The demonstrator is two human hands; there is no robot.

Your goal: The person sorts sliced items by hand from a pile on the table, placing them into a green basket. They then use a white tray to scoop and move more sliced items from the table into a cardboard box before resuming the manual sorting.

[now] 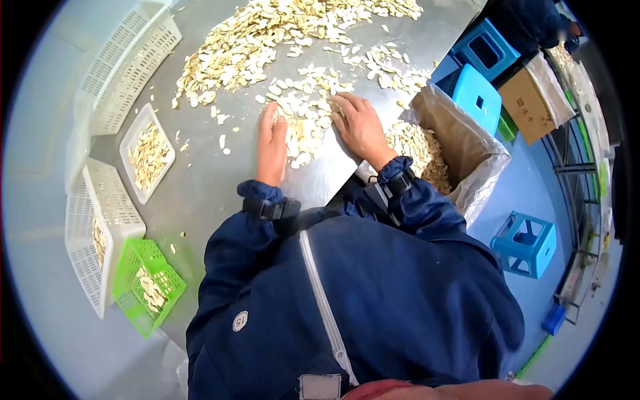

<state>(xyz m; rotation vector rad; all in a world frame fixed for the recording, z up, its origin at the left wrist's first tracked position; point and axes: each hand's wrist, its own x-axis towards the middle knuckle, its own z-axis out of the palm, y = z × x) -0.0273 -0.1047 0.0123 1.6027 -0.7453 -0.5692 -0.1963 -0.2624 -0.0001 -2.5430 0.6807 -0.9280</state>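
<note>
1. Looking down from the head camera, both hands lie palm down on the steel table (200, 187), one on each side of a small heap of pale slices (303, 110).
2. The left hand (272, 143) is flat, its fingers straight and close together. It pinches nothing, and its inner edge touches the left side of the heap.
3. The right hand (360, 127) is also flat, with its fingers loosely spread over the right edge of the heap. Nothing is held in it.
4. The small heap of pale slices sits between the two hands, near the table edge closest to the person. Loose slices trail from it toward a larger pile (267, 33) on the far side of the table.
5. Just beside the right wrist, off the table corner, a plastic-lined box (467, 133) holds more slices.
6. At the left of the table, a small white tray (124, 148) holds slices. A white crate (133, 67) lies beyond it, and a green basket (123, 280) with a few slices sits nearer the person.
7. On the floor at the right stand a blue stool (527, 243) and a cardboard box (530, 107), both well apart from the hands.
</note>
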